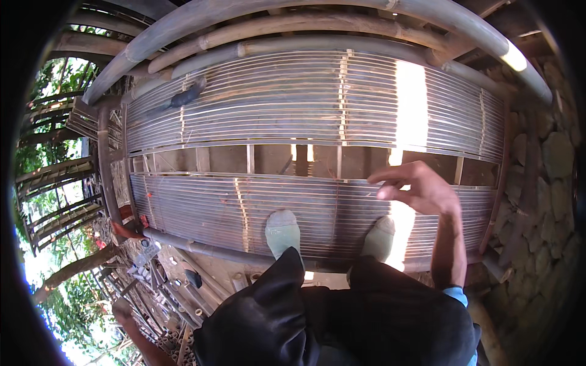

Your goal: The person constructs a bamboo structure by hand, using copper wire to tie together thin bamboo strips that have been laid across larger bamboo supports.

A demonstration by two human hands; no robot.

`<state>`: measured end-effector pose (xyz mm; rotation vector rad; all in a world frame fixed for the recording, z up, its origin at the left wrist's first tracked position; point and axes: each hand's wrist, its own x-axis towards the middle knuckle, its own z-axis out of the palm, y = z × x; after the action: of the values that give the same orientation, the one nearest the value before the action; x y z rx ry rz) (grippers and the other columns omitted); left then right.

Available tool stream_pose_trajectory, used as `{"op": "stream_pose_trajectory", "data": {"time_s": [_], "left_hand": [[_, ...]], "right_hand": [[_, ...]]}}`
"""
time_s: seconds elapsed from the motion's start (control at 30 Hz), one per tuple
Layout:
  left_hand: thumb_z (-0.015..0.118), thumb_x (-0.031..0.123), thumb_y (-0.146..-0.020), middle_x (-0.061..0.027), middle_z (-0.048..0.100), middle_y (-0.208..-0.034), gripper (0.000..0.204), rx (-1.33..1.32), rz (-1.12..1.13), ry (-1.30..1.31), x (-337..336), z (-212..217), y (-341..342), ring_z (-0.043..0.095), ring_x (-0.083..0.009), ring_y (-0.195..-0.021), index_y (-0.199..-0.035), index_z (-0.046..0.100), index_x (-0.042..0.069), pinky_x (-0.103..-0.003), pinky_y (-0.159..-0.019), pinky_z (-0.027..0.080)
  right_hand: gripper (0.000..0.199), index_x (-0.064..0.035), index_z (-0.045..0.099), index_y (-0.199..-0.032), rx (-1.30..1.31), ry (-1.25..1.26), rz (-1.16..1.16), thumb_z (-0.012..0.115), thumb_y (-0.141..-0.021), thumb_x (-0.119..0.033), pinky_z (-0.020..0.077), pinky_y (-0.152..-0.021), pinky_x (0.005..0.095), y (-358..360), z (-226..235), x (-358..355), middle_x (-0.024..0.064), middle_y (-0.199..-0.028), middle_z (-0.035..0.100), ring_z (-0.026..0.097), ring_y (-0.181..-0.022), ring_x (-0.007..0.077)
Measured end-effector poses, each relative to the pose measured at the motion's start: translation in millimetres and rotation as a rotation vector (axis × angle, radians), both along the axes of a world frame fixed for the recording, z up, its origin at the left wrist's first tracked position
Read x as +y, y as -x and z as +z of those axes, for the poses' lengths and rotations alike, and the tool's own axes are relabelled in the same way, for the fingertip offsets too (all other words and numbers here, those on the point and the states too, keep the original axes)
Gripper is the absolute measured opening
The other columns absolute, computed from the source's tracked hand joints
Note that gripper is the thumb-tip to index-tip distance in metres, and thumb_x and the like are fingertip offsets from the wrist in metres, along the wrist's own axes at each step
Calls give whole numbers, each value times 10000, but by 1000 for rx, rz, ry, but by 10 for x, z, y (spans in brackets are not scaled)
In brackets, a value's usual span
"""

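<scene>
My right hand (418, 189) hovers over the near slatted bamboo panel (293, 201), fingers bent and thumb apart from the index finger. Nothing shows between its fingertips. Out to the lower left, beside a heap of bamboo pieces, is my left hand (123, 311); it is small and dim there, and its fingers cannot be made out. My feet, in pale socks (282, 230), rest on the near panel. A second slatted panel (274, 110) lies beyond a gap. On its left part rests a dark, long tool (188, 96), its kind unclear.
Thick bamboo poles (329, 27) frame the far side. Crossbars (250, 158) span the open gap between the panels. Cut bamboo tubes (183, 335) and poles lie below left. A stone wall (555, 189) stands at right, and a bamboo fence (58, 174) at left.
</scene>
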<state>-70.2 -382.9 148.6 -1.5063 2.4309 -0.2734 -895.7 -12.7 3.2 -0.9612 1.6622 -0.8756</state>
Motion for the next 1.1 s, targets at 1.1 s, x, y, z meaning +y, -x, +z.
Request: {"op": "stream_pose_trajectory", "data": {"time_s": [1.1], "left_hand": [[756,104,-767,-158,700,-845,131,557,-503,-1037,1529,-2642,6201,633,-294,-858,-890,759,55,-428,-808,531]], "right_hand": [[423,-251,555,-1429,145,-456,-5,538,-1008,-296,529,-933,438,-465,-1327,-250,138,-1163,724,675,-1124,317]]}}
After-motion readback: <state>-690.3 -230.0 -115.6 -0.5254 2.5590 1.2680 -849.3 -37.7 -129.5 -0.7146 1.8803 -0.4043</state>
